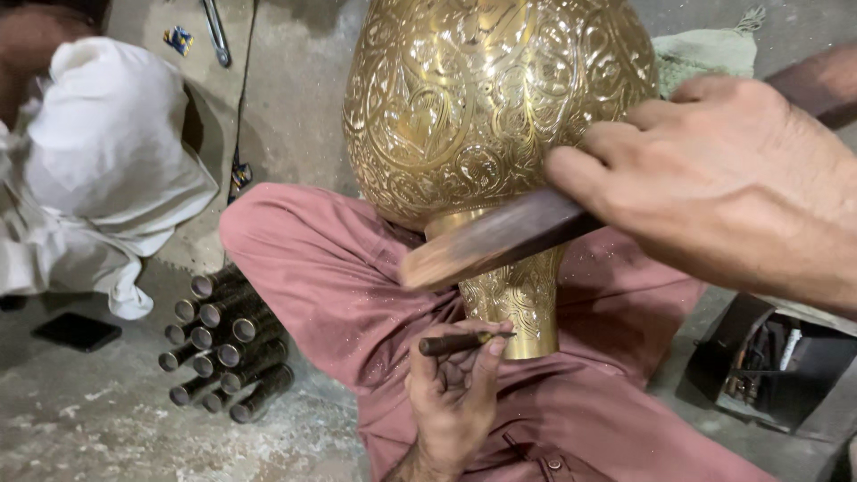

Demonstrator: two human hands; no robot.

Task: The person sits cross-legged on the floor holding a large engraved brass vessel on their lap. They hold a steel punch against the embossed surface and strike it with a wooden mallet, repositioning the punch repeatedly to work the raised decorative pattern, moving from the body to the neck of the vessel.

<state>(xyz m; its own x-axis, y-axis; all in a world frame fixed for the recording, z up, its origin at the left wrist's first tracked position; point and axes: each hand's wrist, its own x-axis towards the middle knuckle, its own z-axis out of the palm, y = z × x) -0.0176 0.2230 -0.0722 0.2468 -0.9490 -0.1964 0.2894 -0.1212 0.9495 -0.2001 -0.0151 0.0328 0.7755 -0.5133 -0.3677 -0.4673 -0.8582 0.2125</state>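
Observation:
A large engraved brass vase (482,107) lies across my lap, its narrow neck (522,303) pointing toward me over my reddish-pink trousers (330,277). My left hand (455,393) pinches a short dark metal chisel (460,342), with its tip set against the vase's neck. My right hand (723,178) is closed around a dark wooden stick (500,236), held like a mallet. The stick's pale blunt end hovers just above the chisel.
A bundle of several dark metal tubes (228,348) lies on the concrete floor at my left. Another person in white cloth (98,161) sits at far left, with a black phone (76,332) nearby. A dark open toolbox (772,361) stands at right.

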